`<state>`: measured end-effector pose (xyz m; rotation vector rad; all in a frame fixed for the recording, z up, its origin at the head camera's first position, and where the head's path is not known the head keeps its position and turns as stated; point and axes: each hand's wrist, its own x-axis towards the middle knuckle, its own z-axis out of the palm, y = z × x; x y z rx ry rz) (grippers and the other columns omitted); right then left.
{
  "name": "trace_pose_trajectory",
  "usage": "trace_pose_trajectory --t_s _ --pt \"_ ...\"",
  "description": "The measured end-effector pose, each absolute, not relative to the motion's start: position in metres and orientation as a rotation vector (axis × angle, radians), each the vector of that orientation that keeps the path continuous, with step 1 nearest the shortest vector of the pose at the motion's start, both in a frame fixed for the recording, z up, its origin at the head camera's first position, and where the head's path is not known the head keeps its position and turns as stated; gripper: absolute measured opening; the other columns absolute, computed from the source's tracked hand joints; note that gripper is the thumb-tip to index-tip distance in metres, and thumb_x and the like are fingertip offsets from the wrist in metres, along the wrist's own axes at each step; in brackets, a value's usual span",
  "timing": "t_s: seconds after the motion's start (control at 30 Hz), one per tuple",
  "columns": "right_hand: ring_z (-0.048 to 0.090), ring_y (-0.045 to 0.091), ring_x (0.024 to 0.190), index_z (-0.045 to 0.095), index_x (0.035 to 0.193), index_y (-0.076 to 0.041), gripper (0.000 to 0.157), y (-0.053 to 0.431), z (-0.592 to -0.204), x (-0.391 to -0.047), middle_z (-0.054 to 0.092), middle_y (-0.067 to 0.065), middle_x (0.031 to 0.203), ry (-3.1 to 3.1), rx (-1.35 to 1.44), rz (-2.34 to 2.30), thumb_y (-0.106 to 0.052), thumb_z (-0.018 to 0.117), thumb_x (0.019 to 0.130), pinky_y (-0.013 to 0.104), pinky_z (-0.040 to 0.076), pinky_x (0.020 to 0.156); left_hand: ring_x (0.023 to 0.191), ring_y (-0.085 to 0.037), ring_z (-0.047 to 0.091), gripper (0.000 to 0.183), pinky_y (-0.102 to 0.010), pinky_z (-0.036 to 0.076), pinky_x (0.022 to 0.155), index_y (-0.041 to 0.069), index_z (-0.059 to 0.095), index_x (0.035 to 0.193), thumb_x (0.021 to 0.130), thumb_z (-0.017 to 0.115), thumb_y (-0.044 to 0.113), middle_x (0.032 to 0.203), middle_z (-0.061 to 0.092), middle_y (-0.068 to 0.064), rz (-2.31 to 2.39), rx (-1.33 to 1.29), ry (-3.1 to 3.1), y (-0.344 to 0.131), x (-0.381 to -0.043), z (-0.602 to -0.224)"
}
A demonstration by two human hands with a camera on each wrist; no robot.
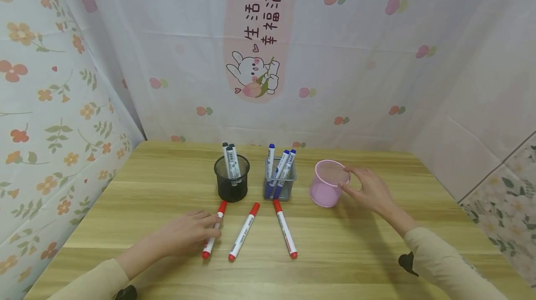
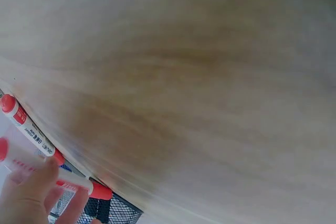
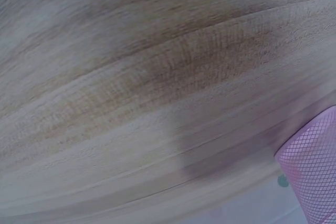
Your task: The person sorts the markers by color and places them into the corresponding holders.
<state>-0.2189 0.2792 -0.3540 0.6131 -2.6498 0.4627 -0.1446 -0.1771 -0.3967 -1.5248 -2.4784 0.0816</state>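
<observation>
My left hand (image 1: 188, 232) pinches the leftmost red marker (image 1: 207, 248), which lies on the table, cap pointing away. In the left wrist view, thumb and fingers lie on either side of this red marker (image 2: 100, 191). Two more red markers lie to its right: a middle marker (image 1: 244, 233) and a right marker (image 1: 286, 232). My right hand (image 1: 372, 190) holds the upper right side of an upright pink mesh pen holder (image 1: 324, 195), thumb in front and fingers at the rim. The right wrist view has the pink holder (image 3: 315, 171) but no hand.
A round black mesh pen holder (image 1: 232, 193) with black-capped markers (image 1: 232, 163) stands at the back. Beside it is a square grey mesh holder (image 1: 286, 193) with blue-capped markers (image 1: 271, 158). Behind the wooden table (image 1: 167, 170) hangs a printed curtain (image 1: 368, 81).
</observation>
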Motion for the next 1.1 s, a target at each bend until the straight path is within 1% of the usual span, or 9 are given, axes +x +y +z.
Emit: trace_pose_trajectory --t_s 0.3,0.47,0.5,0.57,0.63,0.73,0.77,1.0,1.1 --pt "0.048 0.038 0.101 0.057 0.111 -0.002 0.047 0.279 -0.354 -0.218 0.057 0.017 0.109 -2.629 0.633 0.474 -0.035 0.064 0.078 0.053 0.038 0.078 0.093 -0.019 0.056 0.036 -0.033 0.046 0.078 0.019 0.059 0.099 0.068 0.074 0.011 0.103 0.06 -0.002 0.126 -1.456 -2.354 -0.171 -0.148 -0.386" --pt "0.048 0.038 0.101 0.057 0.111 -0.002 0.047 0.279 -0.355 -0.218 0.057 0.017 0.109 -2.624 0.634 0.476 -0.035 0.065 0.078 0.054 0.038 0.077 0.09 -0.017 0.056 0.04 -0.032 0.047 0.076 0.016 0.059 0.1 0.065 0.077 0.011 0.1 0.06 0.0 -0.041 -1.427 -2.294 -0.17 -0.152 -0.377" --pt "0.048 0.038 0.101 0.057 0.11 -0.002 0.047 0.279 -0.355 -0.218 0.057 0.017 0.109 -2.623 0.634 0.475 -0.035 0.065 0.078 0.054 0.038 0.077 0.089 -0.017 0.056 0.038 -0.032 0.047 0.075 0.015 0.059 0.1 0.066 0.076 0.011 0.099 0.06 0.0 -0.099 -1.433 -2.259 -0.17 -0.153 -0.375" --pt "0.048 0.038 0.101 0.057 0.111 -0.001 0.047 0.279 -0.355 -0.218 0.057 0.017 0.109 -2.624 0.634 0.475 -0.035 0.064 0.078 0.054 0.038 0.077 0.089 -0.017 0.056 0.028 -0.032 0.046 0.075 0.013 0.059 0.1 0.075 0.07 0.012 0.098 0.06 0.001 -0.203 -1.451 -2.182 -0.169 -0.155 -0.372" --pt "0.048 0.038 0.101 0.057 0.111 -0.001 0.047 0.279 -0.355 -0.218 0.057 0.017 0.109 -2.623 0.636 0.473 -0.035 0.064 0.078 0.054 0.038 0.077 0.088 -0.017 0.056 0.016 -0.033 0.046 0.075 0.011 0.059 0.101 0.085 0.058 0.016 0.097 0.06 0.001 -0.28 -1.463 -2.129 -0.169 -0.155 -0.368" --pt "0.048 0.038 0.101 0.057 0.111 -0.001 0.047 0.28 -0.355 -0.218 0.057 0.017 0.109 -2.625 0.64 0.471 -0.035 0.064 0.079 0.054 0.038 0.078 0.086 -0.017 0.056 0.023 -0.034 0.046 0.074 0.01 0.06 0.102 0.093 0.045 0.024 0.095 0.06 0.001 -0.337 -1.465 -2.115 -0.168 -0.154 -0.363" --pt "0.048 0.038 0.101 0.056 0.111 -0.001 0.048 0.28 -0.355 -0.218 0.057 0.017 0.109 -2.626 0.642 0.471 -0.035 0.064 0.079 0.054 0.038 0.078 0.085 -0.016 0.056 0.025 -0.034 0.046 0.074 0.01 0.06 0.102 0.093 0.044 0.026 0.094 0.06 0.001 -0.349 -1.46 -2.124 -0.168 -0.154 -0.361" --pt "0.048 0.038 0.102 0.056 0.112 -0.002 0.049 0.28 -0.354 -0.218 0.057 0.017 0.111 -2.65 0.63 0.467 -0.037 0.063 0.079 0.054 0.037 0.079 0.08 -0.012 0.057 0.019 -0.031 0.047 0.07 0.012 0.062 0.097 0.083 0.062 0.025 0.088 0.061 0.004 -0.443 -1.403 -2.193 -0.162 -0.15 -0.35" --pt "0.048 0.038 0.102 0.057 0.112 -0.002 0.048 0.28 -0.353 -0.218 0.056 0.017 0.11 -2.649 0.63 0.468 -0.037 0.063 0.079 0.053 0.037 0.08 0.075 -0.01 0.055 0.018 -0.029 0.046 0.066 0.013 0.061 0.094 0.081 0.064 0.025 0.084 0.061 0.006 -0.471 -1.379 -2.195 -0.158 -0.149 -0.345"
